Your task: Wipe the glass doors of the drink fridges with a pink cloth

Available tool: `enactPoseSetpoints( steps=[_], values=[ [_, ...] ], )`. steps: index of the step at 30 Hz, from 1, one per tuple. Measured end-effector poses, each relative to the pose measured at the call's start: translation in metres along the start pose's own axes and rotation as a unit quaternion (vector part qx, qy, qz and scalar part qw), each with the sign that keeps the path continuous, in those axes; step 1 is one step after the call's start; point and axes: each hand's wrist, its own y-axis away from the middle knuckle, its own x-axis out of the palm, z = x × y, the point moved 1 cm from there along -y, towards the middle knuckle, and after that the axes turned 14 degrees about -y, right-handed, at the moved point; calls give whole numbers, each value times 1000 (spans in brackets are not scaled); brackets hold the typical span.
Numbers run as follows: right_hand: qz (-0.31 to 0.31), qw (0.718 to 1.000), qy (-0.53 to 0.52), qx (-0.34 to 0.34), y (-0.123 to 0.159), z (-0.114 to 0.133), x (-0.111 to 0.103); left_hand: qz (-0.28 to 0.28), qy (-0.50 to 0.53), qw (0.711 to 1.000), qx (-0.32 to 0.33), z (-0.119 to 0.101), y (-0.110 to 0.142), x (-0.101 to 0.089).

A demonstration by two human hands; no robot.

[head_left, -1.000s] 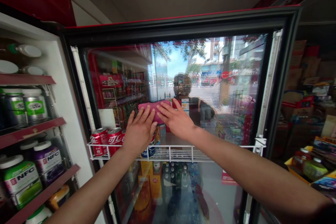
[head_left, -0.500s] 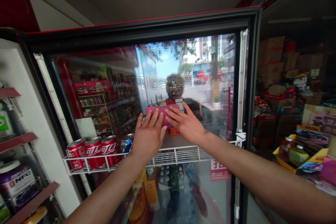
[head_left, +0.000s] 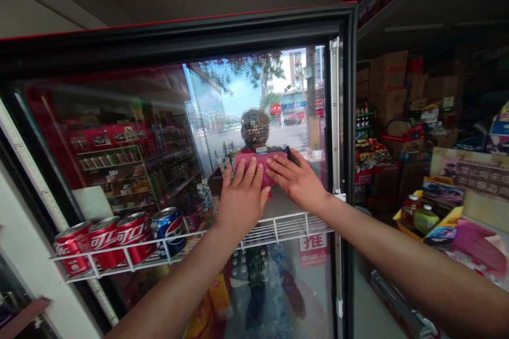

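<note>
A pink cloth [head_left: 258, 164] lies pressed against the glass of an open fridge door [head_left: 306, 286], above its white wire shelf [head_left: 274, 229]. My left hand [head_left: 244, 193] rests flat on the cloth's left part, fingers spread. On its right part lies my right hand [head_left: 296, 180], fingers stretched out and pointing left. Both hands are open, palms toward the glass. To the left on the shelf stand several red cola cans [head_left: 135, 235] and a blue Pepsi can [head_left: 169, 230].
A ruled metal strip [head_left: 336, 116] runs down the door frame near my right hand. Beyond the door are stacked cardboard boxes [head_left: 392, 77] and a yellow display carton [head_left: 427, 230] with bottles. The glass reflects a person, shop shelves and a street.
Both hands and the pink cloth have slid right across the glass, nearer the door's right frame. The camera view has turned right too, so the cans and frame appear farther left.
</note>
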Motion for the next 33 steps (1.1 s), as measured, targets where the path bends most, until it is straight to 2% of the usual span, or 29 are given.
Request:
enactPoseSetpoints(
  steps=[5,9,12,14,15,16,18,20,22,25,28,31,33],
  values=[
    [-19,999,22,24,24,-12,-15,11,44,999,-3,-37,-12,3],
    [3,991,-26,133,27,-6,-32,35,93,995,-4,-56,-18,2],
    [-1,964,-101,247,25,8,-52,49,147,988,-7,-59,-13,-11],
    [-30,922,-199,330,33,25,-65,43,196,979,-24,-61,2,-25],
    [-51,888,-268,370,40,36,-70,36,224,973,-42,-63,14,-32],
    [-70,841,-350,406,51,48,-74,30,256,964,-68,-66,29,-38],
    [-93,714,-514,466,80,79,-77,44,330,931,-150,-75,68,-47],
    [-103,579,-626,511,114,113,-77,108,422,863,-255,-88,116,-51],
    [-99,481,-677,548,149,149,-78,191,503,777,-328,-102,162,-54],
    [-58,364,-719,590,193,196,-80,261,551,696,-380,-119,213,-62],
    [-42,254,-732,631,226,230,-74,340,595,599,-415,-137,238,-62],
    [-63,175,-708,681,255,254,-64,366,630,495,-475,-162,259,-53],
    [-73,140,-705,692,269,267,-61,363,637,439,-519,-180,276,-50]
  ],
)
